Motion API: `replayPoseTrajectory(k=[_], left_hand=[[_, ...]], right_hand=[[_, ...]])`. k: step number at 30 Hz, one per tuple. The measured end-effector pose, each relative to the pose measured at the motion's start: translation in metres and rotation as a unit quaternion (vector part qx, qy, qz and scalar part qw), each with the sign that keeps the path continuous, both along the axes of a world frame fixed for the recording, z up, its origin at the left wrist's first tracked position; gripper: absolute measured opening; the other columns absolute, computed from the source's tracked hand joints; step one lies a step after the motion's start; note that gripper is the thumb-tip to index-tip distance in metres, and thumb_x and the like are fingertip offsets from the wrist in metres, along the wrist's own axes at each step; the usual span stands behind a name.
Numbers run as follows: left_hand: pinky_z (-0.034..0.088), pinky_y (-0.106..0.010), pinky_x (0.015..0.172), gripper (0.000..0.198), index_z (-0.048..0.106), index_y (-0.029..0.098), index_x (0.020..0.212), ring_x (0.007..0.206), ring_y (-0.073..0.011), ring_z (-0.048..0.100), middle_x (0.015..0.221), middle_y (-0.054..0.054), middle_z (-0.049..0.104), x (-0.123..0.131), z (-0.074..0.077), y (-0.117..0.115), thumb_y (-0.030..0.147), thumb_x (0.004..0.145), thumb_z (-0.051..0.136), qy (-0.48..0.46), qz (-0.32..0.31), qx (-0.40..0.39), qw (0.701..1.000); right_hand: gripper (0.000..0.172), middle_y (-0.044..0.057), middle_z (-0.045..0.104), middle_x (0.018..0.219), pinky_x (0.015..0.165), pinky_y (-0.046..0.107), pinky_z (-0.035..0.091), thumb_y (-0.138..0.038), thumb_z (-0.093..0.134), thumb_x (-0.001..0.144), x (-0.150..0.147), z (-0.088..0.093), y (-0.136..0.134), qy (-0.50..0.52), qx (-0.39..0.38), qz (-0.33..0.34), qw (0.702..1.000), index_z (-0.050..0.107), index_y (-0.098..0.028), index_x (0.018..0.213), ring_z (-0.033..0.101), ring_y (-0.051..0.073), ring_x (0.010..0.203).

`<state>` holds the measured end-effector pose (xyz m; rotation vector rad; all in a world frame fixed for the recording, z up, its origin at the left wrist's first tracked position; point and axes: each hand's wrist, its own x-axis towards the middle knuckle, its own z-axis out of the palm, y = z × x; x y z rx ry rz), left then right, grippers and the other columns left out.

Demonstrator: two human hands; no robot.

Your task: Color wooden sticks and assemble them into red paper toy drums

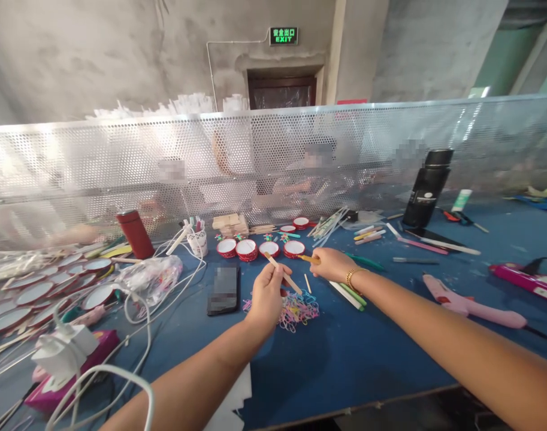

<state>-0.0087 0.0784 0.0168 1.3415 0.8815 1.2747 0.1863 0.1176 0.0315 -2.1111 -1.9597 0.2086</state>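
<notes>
My left hand pinches a flat wooden stick, which slants across above a loose pile of thin pastel loops. To its right, my right hand is closed on a thin yellow-brown tool whose tip points left toward the stick, without touching it. Behind the hands stand several small red-rimmed round cups with white insides. A short pale stick lies between the hands. Green and white pens rest under my right wrist.
A black phone lies left of my left hand. Further left are white cables, a power strip and a red bottle. A pink glue gun and a black bottle are at right. Behind the table stands a perforated metal screen.
</notes>
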Motion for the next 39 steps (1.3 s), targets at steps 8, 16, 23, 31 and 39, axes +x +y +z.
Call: replayPoseTrajectory(k=[8, 16, 23, 31, 39], left_hand=[[0.039, -0.021, 0.053, 0.038, 0.062, 0.018, 0.076, 0.065, -0.0128, 0.052, 0.074, -0.002, 0.061, 0.002, 0.002, 0.000, 0.056, 0.079, 0.062, 0.004, 0.006, 0.006, 1.000], [0.040, -0.021, 0.055, 0.037, 0.062, 0.018, 0.078, 0.068, -0.0132, 0.054, 0.076, -0.002, 0.061, 0.001, 0.000, 0.002, 0.055, 0.080, 0.060, 0.015, -0.001, 0.008, 1.000], [0.040, -0.021, 0.055, 0.036, 0.062, 0.018, 0.080, 0.068, -0.0128, 0.054, 0.079, -0.003, 0.062, 0.001, -0.002, 0.002, 0.054, 0.082, 0.058, 0.023, -0.005, 0.007, 1.000], [0.039, -0.021, 0.055, 0.035, 0.061, 0.018, 0.079, 0.065, -0.0120, 0.051, 0.073, -0.001, 0.057, 0.002, 0.000, 0.000, 0.052, 0.082, 0.058, 0.021, -0.019, 0.012, 1.000], [0.039, -0.021, 0.054, 0.035, 0.061, 0.018, 0.079, 0.065, -0.0121, 0.052, 0.072, 0.000, 0.056, 0.003, 0.002, -0.002, 0.053, 0.081, 0.057, 0.024, -0.020, 0.007, 0.999]], right_hand=[[0.011, 0.004, 0.069, 0.088, 0.057, 0.026, 0.027, -0.029, 0.062, 0.080, 0.005, -0.012, -0.035, 0.005, 0.035, -0.026, 0.999, 0.061, -0.020, 0.087, 0.062, 0.017, 0.076], [0.027, 0.008, 0.068, 0.099, 0.072, 0.025, 0.040, -0.030, 0.036, 0.098, 0.025, 0.000, -0.086, 0.027, 0.054, -0.018, 0.998, 0.059, -0.019, 0.090, 0.063, 0.019, 0.092], [0.015, 0.004, 0.073, 0.088, 0.062, 0.028, 0.034, -0.029, 0.055, 0.091, 0.006, -0.012, -0.125, -0.021, 0.026, -0.052, 0.998, 0.066, -0.023, 0.098, 0.067, 0.021, 0.080], [0.013, 0.000, 0.071, 0.074, 0.055, 0.026, 0.029, -0.031, 0.055, 0.089, -0.001, -0.024, -0.115, -0.014, 0.044, -0.064, 0.997, 0.066, -0.026, 0.092, 0.064, 0.017, 0.066], [0.015, 0.002, 0.072, 0.074, 0.054, 0.026, 0.029, -0.030, 0.053, 0.089, 0.000, -0.031, -0.101, -0.049, 0.057, -0.060, 0.995, 0.066, -0.025, 0.092, 0.067, 0.018, 0.068]])
